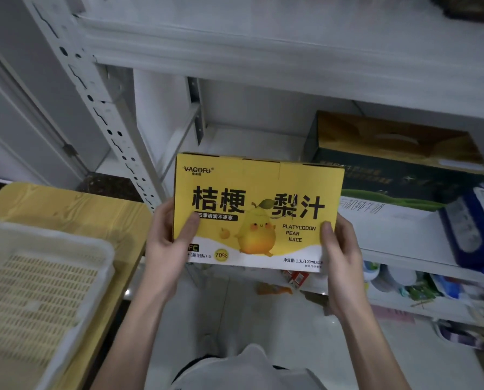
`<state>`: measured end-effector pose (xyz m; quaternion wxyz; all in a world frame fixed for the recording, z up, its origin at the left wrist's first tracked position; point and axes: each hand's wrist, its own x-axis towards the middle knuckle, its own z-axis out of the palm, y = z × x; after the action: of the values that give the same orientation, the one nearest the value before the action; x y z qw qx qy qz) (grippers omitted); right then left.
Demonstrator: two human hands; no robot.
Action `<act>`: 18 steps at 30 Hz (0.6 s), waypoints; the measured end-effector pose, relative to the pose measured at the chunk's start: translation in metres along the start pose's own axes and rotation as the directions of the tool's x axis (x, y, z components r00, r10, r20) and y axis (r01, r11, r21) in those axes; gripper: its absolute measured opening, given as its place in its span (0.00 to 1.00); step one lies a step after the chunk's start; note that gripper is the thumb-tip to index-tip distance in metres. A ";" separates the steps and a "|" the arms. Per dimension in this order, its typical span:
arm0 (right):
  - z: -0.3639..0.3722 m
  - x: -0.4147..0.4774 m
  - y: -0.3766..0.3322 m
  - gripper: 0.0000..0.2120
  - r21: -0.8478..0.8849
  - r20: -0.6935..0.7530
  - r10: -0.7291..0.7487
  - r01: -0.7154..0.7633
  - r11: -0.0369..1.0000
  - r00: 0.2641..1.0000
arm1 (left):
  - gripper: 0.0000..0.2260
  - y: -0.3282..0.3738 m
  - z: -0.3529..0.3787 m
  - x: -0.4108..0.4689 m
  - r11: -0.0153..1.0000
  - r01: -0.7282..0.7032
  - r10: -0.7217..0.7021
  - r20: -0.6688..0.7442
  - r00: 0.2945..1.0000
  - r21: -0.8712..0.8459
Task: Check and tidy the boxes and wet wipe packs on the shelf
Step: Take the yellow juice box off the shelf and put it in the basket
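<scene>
I hold a yellow pear juice box upright in front of the white metal shelf, its printed face toward me. My left hand grips its left edge, thumb on the front. My right hand grips its right edge, thumb also on the front. On the shelf board to the right lies a dark green and gold milk box. A blue wet wipe pack sits at the far right edge of that board.
A wooden table stands at the left with a cream plastic basket on it. The shelf's perforated upright runs diagonally at left. A lower shelf level holds small mixed items. Pale floor lies below.
</scene>
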<state>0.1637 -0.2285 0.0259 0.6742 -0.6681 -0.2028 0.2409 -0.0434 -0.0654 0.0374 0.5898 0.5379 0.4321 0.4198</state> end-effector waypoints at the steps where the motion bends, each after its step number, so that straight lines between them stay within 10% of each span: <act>1: -0.001 -0.003 0.000 0.13 -0.008 0.000 0.006 -0.006 1.000 1.000 | 0.18 0.000 0.000 -0.003 1.000 0.001 0.000 -0.006 1.000 0.002; 18: 0.016 -0.004 -0.004 0.10 0.001 0.071 0.052 -0.052 0.999 0.996 | 0.18 0.004 -0.022 -0.033 0.999 0.048 -0.046 -0.094 0.995 0.018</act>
<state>0.1510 -0.2183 0.0306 0.6609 -0.6634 -0.2087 0.2821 -0.0733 -0.0912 0.0428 0.5731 0.5134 0.4760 0.4259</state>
